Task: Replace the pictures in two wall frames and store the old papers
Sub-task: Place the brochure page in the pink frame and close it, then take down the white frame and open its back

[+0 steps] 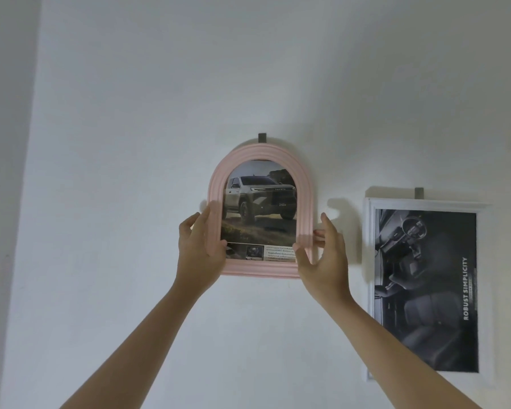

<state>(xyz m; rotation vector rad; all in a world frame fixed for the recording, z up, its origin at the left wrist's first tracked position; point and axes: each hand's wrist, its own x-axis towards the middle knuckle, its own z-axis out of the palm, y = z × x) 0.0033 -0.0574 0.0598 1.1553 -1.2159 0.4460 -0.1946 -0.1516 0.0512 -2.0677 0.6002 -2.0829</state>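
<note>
Dim even light, soft shadows, perhaps slight edge distortion

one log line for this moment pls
step: handling pink arched frame at wall hook | left hand: grips left edge | right hand: grips right edge | white frame: hanging, untouched

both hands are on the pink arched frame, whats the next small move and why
Probably lift the pink arched frame straight up a little to clear the grey hook above its top. The left hand grips its left edge and the right hand its lower right corner, so it is supported on both sides, and a truck picture sits inside.
</note>
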